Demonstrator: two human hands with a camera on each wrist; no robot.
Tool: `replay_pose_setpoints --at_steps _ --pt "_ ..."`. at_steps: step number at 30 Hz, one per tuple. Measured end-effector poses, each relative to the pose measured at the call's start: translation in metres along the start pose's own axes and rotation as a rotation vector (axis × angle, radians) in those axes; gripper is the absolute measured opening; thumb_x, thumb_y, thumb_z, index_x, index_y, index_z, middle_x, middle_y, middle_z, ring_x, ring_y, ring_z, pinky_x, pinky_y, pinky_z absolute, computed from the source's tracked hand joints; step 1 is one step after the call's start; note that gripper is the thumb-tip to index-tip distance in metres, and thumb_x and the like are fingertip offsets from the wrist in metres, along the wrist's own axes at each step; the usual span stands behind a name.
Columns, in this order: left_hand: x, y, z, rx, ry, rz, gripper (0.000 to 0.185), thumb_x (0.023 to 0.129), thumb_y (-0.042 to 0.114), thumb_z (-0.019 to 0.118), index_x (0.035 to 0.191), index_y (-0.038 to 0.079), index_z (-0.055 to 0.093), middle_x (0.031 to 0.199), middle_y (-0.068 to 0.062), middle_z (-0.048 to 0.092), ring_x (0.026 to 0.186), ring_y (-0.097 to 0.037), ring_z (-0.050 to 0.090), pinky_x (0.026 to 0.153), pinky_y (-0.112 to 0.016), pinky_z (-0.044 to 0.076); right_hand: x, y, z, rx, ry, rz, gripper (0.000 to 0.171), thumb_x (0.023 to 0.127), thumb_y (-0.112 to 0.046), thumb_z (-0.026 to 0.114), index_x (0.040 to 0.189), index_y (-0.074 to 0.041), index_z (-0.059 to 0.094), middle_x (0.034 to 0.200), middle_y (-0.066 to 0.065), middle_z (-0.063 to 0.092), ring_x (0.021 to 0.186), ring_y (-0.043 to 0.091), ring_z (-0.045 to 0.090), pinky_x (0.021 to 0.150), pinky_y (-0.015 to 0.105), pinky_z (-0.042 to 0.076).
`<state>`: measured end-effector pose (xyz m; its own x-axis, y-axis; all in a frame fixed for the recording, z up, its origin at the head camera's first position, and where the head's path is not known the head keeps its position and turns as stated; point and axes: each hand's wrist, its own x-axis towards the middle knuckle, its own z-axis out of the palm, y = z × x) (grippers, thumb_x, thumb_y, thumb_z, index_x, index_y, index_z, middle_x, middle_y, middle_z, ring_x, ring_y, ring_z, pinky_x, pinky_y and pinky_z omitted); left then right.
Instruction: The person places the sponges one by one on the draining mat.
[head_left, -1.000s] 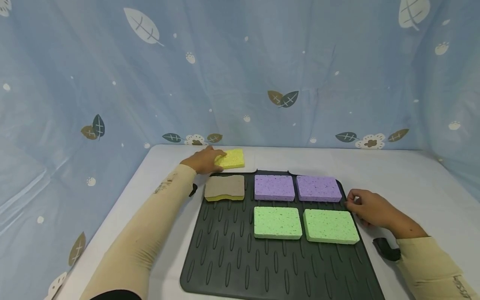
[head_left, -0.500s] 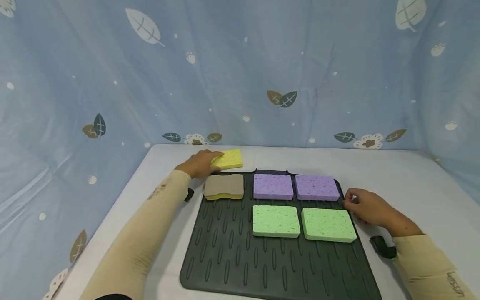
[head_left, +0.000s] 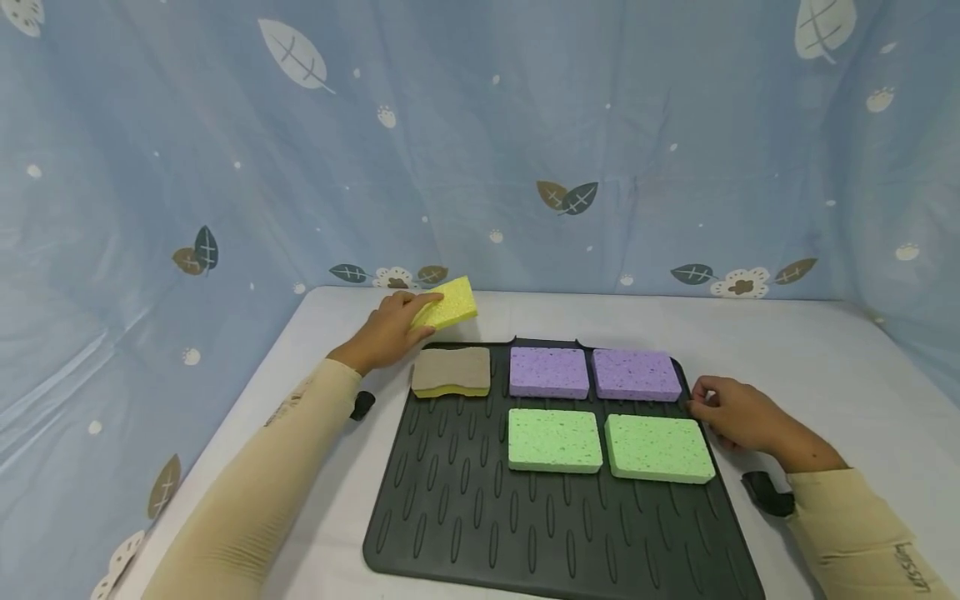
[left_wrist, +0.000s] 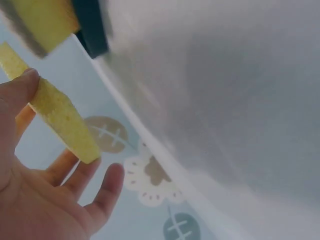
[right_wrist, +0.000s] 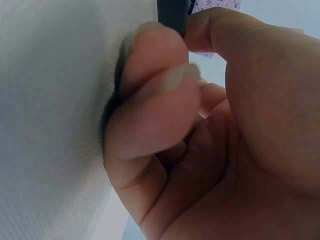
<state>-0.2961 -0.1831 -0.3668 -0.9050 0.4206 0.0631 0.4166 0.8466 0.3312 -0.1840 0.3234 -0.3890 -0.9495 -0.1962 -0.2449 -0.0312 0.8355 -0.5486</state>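
Note:
My left hand (head_left: 387,327) pinches a yellow sponge (head_left: 452,302) between thumb and fingers, tilted and raised behind the dark mat. In the left wrist view the yellow sponge (left_wrist: 67,122) shows edge-on, apart from a beige-topped yellow sponge (head_left: 452,372) on the mat's back left corner. At the right edge of the dark grey ridged mat (head_left: 465,525), my right hand (head_left: 742,417) has its fingers curled. The right wrist view puts the mat's edge (right_wrist: 172,15) between thumb and index finger of the right hand (right_wrist: 195,130).
Two purple sponges (head_left: 549,372) lie side by side along the mat's back. In front of them are two green sponges (head_left: 555,440). A white table (head_left: 847,383) surrounds the mat, and a blue patterned curtain (head_left: 480,125) hangs behind it.
The left hand has drawn back slightly to the left and lifted the yellow sponge off the table, tilting it. My right hand and the sponges on the mat have stayed in place.

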Motion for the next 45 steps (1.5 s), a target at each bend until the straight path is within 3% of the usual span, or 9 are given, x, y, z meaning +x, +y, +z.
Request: replay_pose_setpoints --at_steps 5,11,20,25,33,38,45 --pt "-0.019 0.008 -0.002 -0.017 0.072 0.038 0.061 0.103 0.034 0.057 0.156 0.036 0.029 0.151 -0.015 0.038 0.138 -0.034 0.037 0.106 -0.060 0.034 -0.001 0.000 -0.001 -0.009 0.008 -0.021 0.013 0.100 -0.016 0.054 0.098 -0.004 0.056 0.059 -0.003 0.050 0.048 0.013 0.049 0.045 0.031 0.042" --pt "-0.050 0.024 -0.004 0.035 0.130 0.092 0.060 0.102 0.035 0.059 0.155 0.035 0.032 0.149 -0.016 0.039 0.137 -0.034 0.038 0.102 -0.061 0.033 0.000 0.000 -0.002 -0.005 0.007 -0.019 0.013 0.100 -0.017 0.053 0.098 -0.004 0.056 0.058 -0.003 0.049 0.048 0.014 0.048 0.045 0.031 0.042" --pt "-0.093 0.051 -0.003 -0.002 0.078 0.161 0.068 0.101 0.030 0.062 0.158 0.032 0.026 0.151 -0.014 0.037 0.137 -0.035 0.041 0.107 -0.061 0.036 -0.005 0.001 0.000 -0.016 0.019 -0.011 0.013 0.099 -0.017 0.053 0.097 -0.005 0.055 0.057 -0.003 0.048 0.048 0.014 0.048 0.045 0.031 0.042" --pt "-0.110 0.061 -0.002 -0.013 0.055 0.176 0.066 0.098 0.030 0.066 0.155 0.028 0.034 0.151 -0.013 0.039 0.138 -0.034 0.041 0.107 -0.058 0.039 -0.004 0.000 0.001 -0.012 0.013 -0.015 0.013 0.099 -0.017 0.052 0.098 -0.004 0.055 0.058 -0.003 0.047 0.049 0.014 0.048 0.045 0.031 0.042" --pt "-0.124 0.073 -0.002 0.076 0.051 0.233 0.063 0.092 0.037 0.072 0.148 0.028 0.046 0.144 -0.011 0.049 0.127 -0.032 0.053 0.102 -0.054 0.044 -0.003 -0.001 -0.001 -0.020 0.012 -0.018 0.014 0.099 -0.017 0.053 0.098 -0.004 0.055 0.058 -0.002 0.048 0.049 0.015 0.049 0.045 0.032 0.042" --pt "-0.129 0.078 -0.003 0.090 0.008 0.244 0.061 0.089 0.038 0.076 0.143 0.031 0.051 0.136 -0.004 0.054 0.121 -0.026 0.056 0.098 -0.050 0.047 -0.004 0.002 0.002 -0.014 0.009 -0.010 0.014 0.099 -0.018 0.053 0.097 -0.004 0.055 0.059 -0.002 0.049 0.049 0.015 0.049 0.046 0.032 0.043" --pt "-0.132 0.079 0.001 0.090 0.008 0.261 0.061 0.084 0.037 0.081 0.139 0.027 0.056 0.127 -0.002 0.059 0.115 -0.023 0.059 0.092 -0.047 0.048 -0.004 0.000 0.001 -0.030 0.024 -0.023 0.015 0.101 -0.019 0.054 0.097 -0.004 0.055 0.059 -0.001 0.049 0.049 0.015 0.050 0.046 0.032 0.043"
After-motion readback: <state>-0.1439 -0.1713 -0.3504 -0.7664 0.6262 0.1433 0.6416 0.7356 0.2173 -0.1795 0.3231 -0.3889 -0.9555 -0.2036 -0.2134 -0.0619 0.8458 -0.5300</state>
